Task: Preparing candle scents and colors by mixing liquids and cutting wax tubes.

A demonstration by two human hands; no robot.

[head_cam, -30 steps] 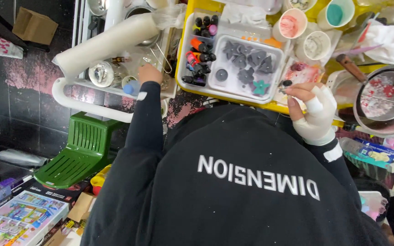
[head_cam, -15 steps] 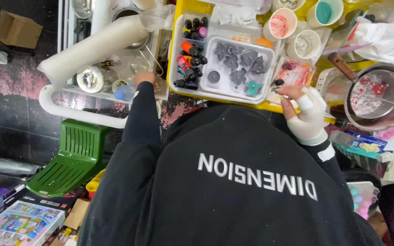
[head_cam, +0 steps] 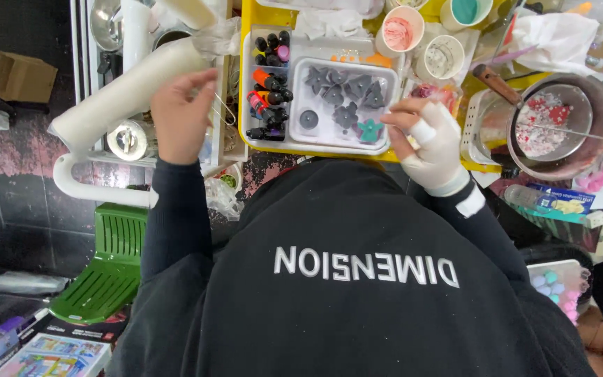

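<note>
Overhead view of a seated person in a black top, read from left to right. At 9 o'clock a green plastic stool (head_cam: 102, 269) stands on the dark floor, with a brown cardboard box (head_cam: 19, 75) at 10 o'clock. A white paper roll (head_cam: 123, 94) lies tilted across a white wire rack (head_cam: 82, 178), just above a round metal lid (head_cam: 128, 139).

The left hand (head_cam: 181, 115) is bare and raised over the rack at 11 o'clock, beside the roll; its fingers are curled loosely, and whether its grip holds anything cannot be told.

At 12 o'clock a white tray (head_cam: 259, 143) rests on a yellow bench (head_cam: 249, 14). Its left part holds small dye bottles (head_cam: 268, 105) with black, orange and pink caps. Its right part holds a grey silicone mould (head_cam: 343, 105) filled with dark shapes and one teal shape (head_cam: 370, 130) in the lower right corner.

The right hand (head_cam: 430, 143), in a white glove, rests at the mould's right edge, fingertips touching the rim near the teal shape; the grip is released, grasping nothing.

At 1 o'clock stand paper cups (head_cam: 444, 56) of pink, white and teal contents. At 2 o'clock a metal pan (head_cam: 560, 129) holds white and red pieces.
</note>
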